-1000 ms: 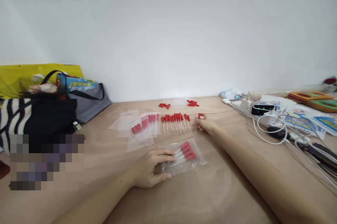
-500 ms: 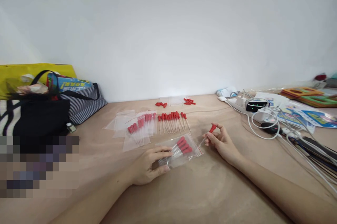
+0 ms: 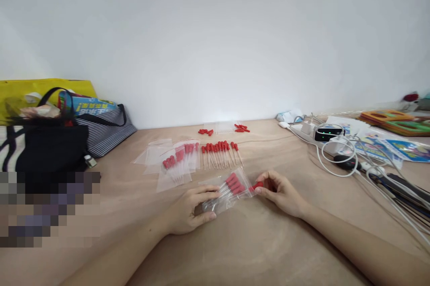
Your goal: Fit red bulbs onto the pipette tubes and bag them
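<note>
A clear zip bag lies on the table with several red-bulbed droppers inside. My left hand grips the bag's lower left end between thumb and fingers. At the bag's mouth, on the right, my right hand pinches the red bulb of another dropper; its thin tube reaches into the bag and is hard to see. Just beyond, loose droppers lie side by side in a row. Left of them, filled zip bags overlap some flat bags.
Loose red bulbs and clear tubes lie near the wall. White cables, a power strip and printed packets cover the right side. A striped bag and a black bag stand at left.
My right hand has moved left and lowered the dropper, whose tube has slid into the bag's mouth. My left hand keeps its hold on the bag.
</note>
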A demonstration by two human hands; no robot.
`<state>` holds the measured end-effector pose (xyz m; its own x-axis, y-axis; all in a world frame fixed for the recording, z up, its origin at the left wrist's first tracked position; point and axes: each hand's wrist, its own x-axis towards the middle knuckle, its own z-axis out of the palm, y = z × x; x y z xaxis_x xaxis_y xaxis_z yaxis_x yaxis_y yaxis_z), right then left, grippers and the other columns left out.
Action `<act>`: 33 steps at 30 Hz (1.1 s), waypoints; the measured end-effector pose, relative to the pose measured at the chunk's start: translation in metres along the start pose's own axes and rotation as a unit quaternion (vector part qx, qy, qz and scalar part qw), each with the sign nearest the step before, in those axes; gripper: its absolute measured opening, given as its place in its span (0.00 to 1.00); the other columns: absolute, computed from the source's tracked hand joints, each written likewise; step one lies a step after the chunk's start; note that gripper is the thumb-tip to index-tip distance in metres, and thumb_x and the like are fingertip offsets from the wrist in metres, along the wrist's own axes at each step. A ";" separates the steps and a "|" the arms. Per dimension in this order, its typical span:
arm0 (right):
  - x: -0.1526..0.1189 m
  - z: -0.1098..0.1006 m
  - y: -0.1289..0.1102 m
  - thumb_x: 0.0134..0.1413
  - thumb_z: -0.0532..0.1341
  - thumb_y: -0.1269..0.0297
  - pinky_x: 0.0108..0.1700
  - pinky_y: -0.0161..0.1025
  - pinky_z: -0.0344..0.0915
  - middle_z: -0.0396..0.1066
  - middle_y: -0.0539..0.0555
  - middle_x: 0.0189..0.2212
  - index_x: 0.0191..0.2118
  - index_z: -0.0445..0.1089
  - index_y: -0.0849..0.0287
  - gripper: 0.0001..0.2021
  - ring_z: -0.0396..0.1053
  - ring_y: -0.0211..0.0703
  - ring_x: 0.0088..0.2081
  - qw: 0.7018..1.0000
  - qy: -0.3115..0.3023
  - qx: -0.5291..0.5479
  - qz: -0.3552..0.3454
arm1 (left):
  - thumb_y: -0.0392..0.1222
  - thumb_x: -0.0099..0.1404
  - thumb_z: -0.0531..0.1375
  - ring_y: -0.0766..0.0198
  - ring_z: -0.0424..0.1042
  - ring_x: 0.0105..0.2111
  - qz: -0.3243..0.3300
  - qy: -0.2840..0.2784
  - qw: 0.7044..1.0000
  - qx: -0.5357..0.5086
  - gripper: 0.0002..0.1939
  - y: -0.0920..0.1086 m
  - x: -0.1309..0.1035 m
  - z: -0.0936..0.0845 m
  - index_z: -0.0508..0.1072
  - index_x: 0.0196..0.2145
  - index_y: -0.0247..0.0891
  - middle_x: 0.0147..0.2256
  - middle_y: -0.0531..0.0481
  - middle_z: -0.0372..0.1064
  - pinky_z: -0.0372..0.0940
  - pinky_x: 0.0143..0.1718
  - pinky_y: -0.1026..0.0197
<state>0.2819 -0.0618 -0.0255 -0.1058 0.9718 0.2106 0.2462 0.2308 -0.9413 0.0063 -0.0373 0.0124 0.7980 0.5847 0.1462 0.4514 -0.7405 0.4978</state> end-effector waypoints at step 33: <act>0.002 0.027 -0.006 0.33 0.65 0.60 0.26 0.32 0.60 0.60 0.49 0.27 0.29 0.67 0.60 0.13 0.59 0.32 0.23 0.996 0.045 -0.058 0.046 | 0.43 0.59 0.55 0.56 0.59 0.51 0.006 0.000 1.000 0.000 0.20 -0.002 -0.001 0.002 0.63 0.50 0.44 0.53 0.47 0.58 0.56 0.51 0.53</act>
<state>0.2541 -0.0624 -0.0267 0.0082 0.9883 0.1523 0.3610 0.1391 -0.9221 0.0059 -0.0370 0.0095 0.8029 0.5765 0.1516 0.4426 -0.7469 0.4962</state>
